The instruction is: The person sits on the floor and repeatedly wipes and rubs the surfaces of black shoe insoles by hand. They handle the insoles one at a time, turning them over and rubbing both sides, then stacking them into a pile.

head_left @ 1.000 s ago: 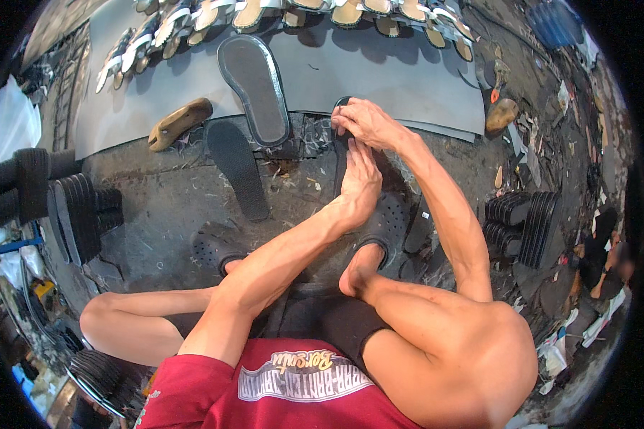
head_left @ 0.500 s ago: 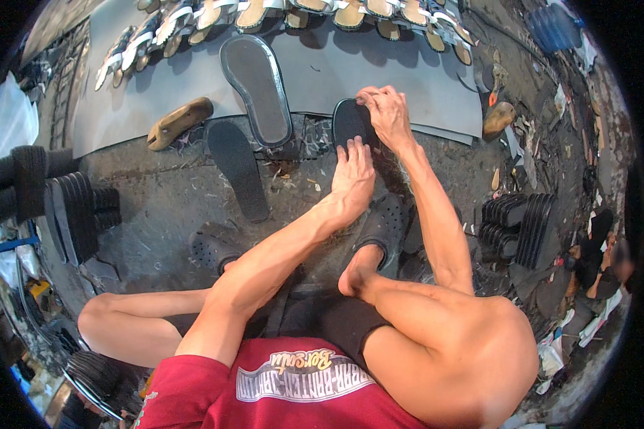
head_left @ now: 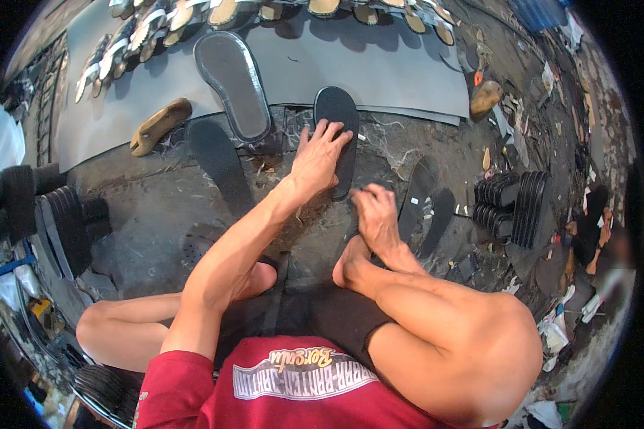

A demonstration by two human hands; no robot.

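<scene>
A black shoe sole (head_left: pixel 335 101) lies lengthwise in front of me, its rounded toe end reaching the edge of a grey sheet (head_left: pixel 379 79). My left hand (head_left: pixel 318 156) rests on its middle, fingers spread and open. By the heel end, my right hand (head_left: pixel 376 214) has its fingers curled closed; whether something thin is between them I cannot make out. To the left are a larger sole with a glossy pale rim (head_left: pixel 232 86) and a plain black sole (head_left: pixel 218 157), partly behind my left forearm. A wooden shoe last (head_left: pixel 160 127) sits beside them.
Several sandals (head_left: pixel 222 13) line the far side of the sheet. Stacked black soles stand left (head_left: pixel 66 232) and right (head_left: pixel 529 209). Loose dark soles (head_left: pixel 416 194) lie beyond my right hand. A second wooden last (head_left: pixel 486 99) and scraps litter the right side.
My right hand has moved from the sole's toe end back toward me to its heel end. The left hand stays on the sole. The whole view has shifted slightly.
</scene>
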